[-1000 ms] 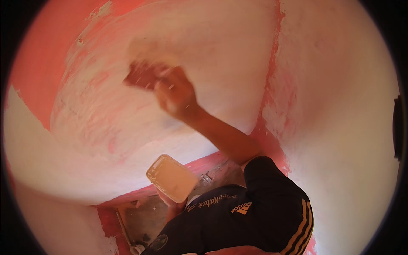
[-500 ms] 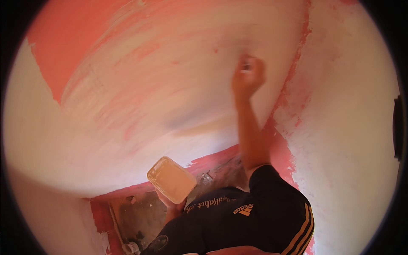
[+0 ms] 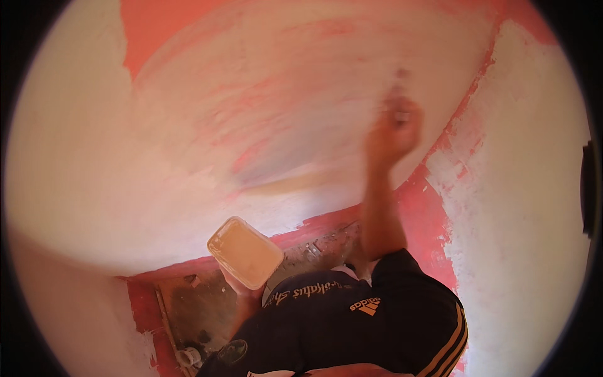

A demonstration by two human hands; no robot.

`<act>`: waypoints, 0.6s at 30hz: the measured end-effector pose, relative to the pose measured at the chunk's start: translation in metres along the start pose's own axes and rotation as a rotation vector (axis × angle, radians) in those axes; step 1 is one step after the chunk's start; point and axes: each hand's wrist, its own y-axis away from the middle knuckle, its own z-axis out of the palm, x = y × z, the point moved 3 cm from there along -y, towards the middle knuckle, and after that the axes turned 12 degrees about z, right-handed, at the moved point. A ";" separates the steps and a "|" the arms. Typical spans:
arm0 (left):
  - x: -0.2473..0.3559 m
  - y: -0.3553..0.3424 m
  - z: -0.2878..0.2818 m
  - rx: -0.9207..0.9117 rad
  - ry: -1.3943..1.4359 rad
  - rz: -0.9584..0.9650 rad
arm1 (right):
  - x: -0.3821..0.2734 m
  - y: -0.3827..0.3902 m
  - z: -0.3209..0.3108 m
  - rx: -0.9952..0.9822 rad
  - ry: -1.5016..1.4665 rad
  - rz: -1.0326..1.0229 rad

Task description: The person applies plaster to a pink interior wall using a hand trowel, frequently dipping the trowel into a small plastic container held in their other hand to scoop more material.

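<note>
My left hand [image 3: 244, 284] holds a rounded rectangular plastic tub [image 3: 246, 252] from beneath, in front of my chest. The tub's inside looks pale and peach-coloured. My right arm is stretched up to the wall [image 3: 301, 107], which bears streaky pale coating over salmon-pink paint. At its right part, close to the corner, my right hand [image 3: 397, 133] is closed and smeared by motion. Something small and dark shows at the fingers, too blurred to name.
A second wall [image 3: 521, 163] with ragged pale coating meets this one at a pink-edged corner on the right. A pink band [image 3: 147, 314] runs along the wall's foot. The stained floor [image 3: 201, 311] carries debris and a small pale object [image 3: 188, 357] near the lower left.
The view has turned a little left, so the wall and corner sit further right. My right hand stays close to the corner, blurred in both frames. The tub remains in my left hand.
</note>
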 end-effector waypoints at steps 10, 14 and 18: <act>0.098 -0.025 -0.054 0.100 0.088 -0.058 | -0.006 0.206 0.147 -0.186 0.410 -0.575; 0.119 -0.047 -0.093 0.178 0.137 -0.048 | -0.037 0.343 0.211 -0.693 0.156 -0.394; 0.157 -0.061 -0.102 0.142 0.186 -0.017 | -0.034 0.320 0.199 -0.582 0.082 -0.526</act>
